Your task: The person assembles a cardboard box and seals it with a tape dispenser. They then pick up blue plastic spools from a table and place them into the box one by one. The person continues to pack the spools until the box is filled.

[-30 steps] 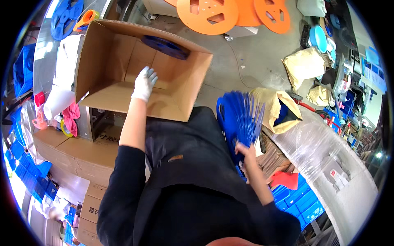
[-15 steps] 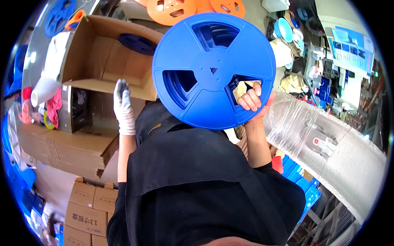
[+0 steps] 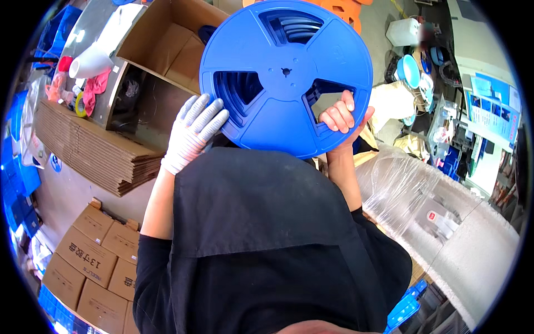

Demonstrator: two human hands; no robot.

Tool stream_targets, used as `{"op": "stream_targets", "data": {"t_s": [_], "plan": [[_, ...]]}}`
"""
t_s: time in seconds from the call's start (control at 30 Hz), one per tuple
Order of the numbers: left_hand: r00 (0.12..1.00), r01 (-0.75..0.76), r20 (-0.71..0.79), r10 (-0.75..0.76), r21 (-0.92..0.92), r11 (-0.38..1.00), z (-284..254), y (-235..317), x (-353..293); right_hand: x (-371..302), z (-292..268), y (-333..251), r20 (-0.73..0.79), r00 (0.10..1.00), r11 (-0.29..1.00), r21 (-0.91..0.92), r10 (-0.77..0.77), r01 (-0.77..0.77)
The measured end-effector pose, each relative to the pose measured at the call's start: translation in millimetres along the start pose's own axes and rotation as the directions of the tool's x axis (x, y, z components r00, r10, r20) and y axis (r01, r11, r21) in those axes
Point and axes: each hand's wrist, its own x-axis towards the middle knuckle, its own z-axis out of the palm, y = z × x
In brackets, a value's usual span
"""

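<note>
An open brown cardboard box (image 3: 167, 42) sits upper left, with stacked sealed cartons (image 3: 94, 261) lower left. Held up in front of the person, the large round blue plastic reel (image 3: 286, 78) is gripped by the bare right hand (image 3: 340, 118), fingers curled through a cutout. The white-gloved left hand (image 3: 194, 131) rests open-fingered against its left edge.

Lighting even and bright, apparently from overhead; no hard shadows. Soft shade under the reel (image 3: 286, 78) on the black apron (image 3: 267, 239). Glare noted on the clear plastic wrap (image 3: 406, 189) at right and on the white roll (image 3: 94, 58) at upper left. Fisheye distortion strong: the stacked cardboard (image 3: 89, 150) and boxes (image 3: 94, 261) bend toward the rim, outside which the frame is black. Centre sharp; the cluttered bench (image 3: 461, 128) at far right is soft and smeared.
</note>
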Motion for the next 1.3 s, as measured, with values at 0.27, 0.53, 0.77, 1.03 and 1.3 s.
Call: {"op": "stream_targets", "data": {"t_s": [0.27,0.53,0.77,1.03,1.3], "plan": [[0.998,0.009,-0.062,-0.002,0.118,0.993,48,28,76,35,-15,-80,0.079,0.992,0.995,-0.019,0.097,-0.096],[0.978,0.175,0.091,-0.186,0.124,0.977,106,57,134,70,-44,-164,-0.013,0.979,0.975,-0.080,0.205,-0.206],[0.921,0.298,0.251,-0.299,0.044,0.953,135,83,145,81,-45,-187,-0.009,0.948,0.918,-0.246,0.319,-0.312],[0.997,-0.013,-0.083,0.001,-0.146,0.989,82,69,303,94,-24,-168,0.041,0.932,0.911,-0.232,0.360,-0.341],[0.987,-0.032,-0.160,0.003,-0.178,0.984,94,60,348,101,-6,-147,0.006,0.925,0.903,-0.218,0.380,-0.369]]}}
